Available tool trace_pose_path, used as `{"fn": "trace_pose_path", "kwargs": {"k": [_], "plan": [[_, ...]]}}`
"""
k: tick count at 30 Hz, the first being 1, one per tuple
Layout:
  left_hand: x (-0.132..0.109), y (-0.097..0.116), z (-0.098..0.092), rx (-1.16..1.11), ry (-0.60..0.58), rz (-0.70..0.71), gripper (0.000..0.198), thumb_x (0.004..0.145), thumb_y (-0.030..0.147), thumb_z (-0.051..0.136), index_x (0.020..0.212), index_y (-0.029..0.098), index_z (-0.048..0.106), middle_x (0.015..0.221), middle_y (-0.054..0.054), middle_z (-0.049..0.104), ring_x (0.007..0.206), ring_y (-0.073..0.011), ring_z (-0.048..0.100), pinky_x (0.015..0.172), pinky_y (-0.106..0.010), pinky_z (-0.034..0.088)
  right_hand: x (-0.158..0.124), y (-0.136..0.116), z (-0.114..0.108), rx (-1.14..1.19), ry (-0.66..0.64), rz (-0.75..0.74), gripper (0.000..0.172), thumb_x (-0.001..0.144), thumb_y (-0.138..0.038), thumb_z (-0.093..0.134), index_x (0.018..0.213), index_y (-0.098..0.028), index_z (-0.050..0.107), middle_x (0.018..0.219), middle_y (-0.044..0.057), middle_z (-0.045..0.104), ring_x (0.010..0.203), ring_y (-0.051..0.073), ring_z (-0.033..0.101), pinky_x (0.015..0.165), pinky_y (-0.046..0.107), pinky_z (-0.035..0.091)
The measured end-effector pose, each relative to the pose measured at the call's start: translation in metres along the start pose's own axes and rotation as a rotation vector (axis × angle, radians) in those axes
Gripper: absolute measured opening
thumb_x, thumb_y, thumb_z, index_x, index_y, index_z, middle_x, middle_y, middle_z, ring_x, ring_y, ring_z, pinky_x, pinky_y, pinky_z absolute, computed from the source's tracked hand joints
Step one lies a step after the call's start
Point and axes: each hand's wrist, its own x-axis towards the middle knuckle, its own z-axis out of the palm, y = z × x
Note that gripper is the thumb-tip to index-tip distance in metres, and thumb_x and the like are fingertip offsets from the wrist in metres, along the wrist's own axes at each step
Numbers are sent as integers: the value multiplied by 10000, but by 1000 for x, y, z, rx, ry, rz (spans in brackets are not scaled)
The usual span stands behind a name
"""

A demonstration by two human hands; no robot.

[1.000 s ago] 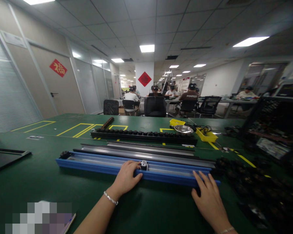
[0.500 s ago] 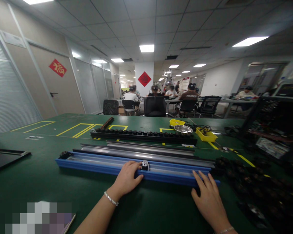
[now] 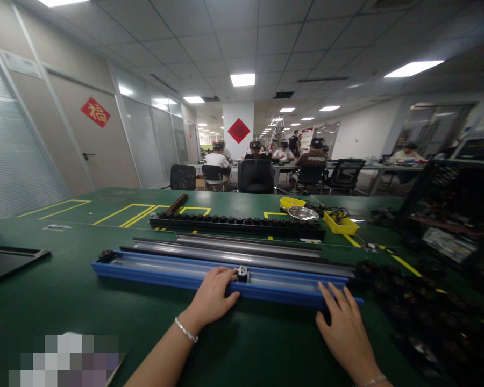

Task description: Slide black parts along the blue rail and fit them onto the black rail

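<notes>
The left forearm is extended up and rightward from the bottom edge, and the left hand (image 3: 214, 294) is held palm down over the near wall of the blue rail (image 3: 282, 292). Its fingers are bent together against the left side of the black block (image 3: 242, 273), which is seated in the channel; the thumb is set apart, along the near wall. Whether the block is gripped cannot be told. The right hand (image 3: 344, 321) is held open, its fingers spread and laid on the rail's right end, its wrist angled in from the lower right.

Compared with a second ago, the block has been shifted slightly rightward along the channel, followed by the left hand. The right hand and rail are kept in place.
</notes>
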Motion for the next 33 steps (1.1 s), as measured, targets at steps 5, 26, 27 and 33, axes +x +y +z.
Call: {"fn": "trace_pose_path", "kwargs": {"k": [5, 26, 27, 33], "plan": [[0, 2, -2, -10, -19, -10, 411, 755, 340, 584, 1146, 221, 550, 1228, -55, 571, 1186, -236, 435, 1032, -427, 319, -1, 1, 1, 11, -9, 8, 573, 803, -336, 378, 1344, -152, 422, 1359, 95, 421, 1337, 294, 210, 1072, 474, 267], [3, 11, 6, 7, -24, 30, 424, 748, 337, 600, 1148, 214, 535, 1267, -56, 543, 1215, -247, 409, 1048, -437, 311, 0, -3, -3, 14, 51, -20, 544, 789, -294, 401, 1301, -122, 469, 1323, 107, 458, 1318, 291, 245, 1083, 457, 254], [3, 12, 6, 5, -26, 35, 420, 751, 341, 597, 1146, 215, 535, 1267, -54, 544, 1216, -247, 407, 1049, -438, 310, 0, -3, -3, 14, 52, -18, 544, 789, -293, 400, 1302, -123, 469, 1321, 104, 459, 1316, 291, 248, 1082, 455, 255], [4, 17, 5, -10, -54, 28, 426, 768, 366, 576, 1164, 219, 533, 1283, -59, 532, 1227, -262, 397, 1049, -469, 302, 0, -2, -3, 19, 25, -3, 554, 788, -318, 393, 1308, -141, 463, 1325, 103, 463, 1316, 292, 251, 1070, 473, 267]]}}
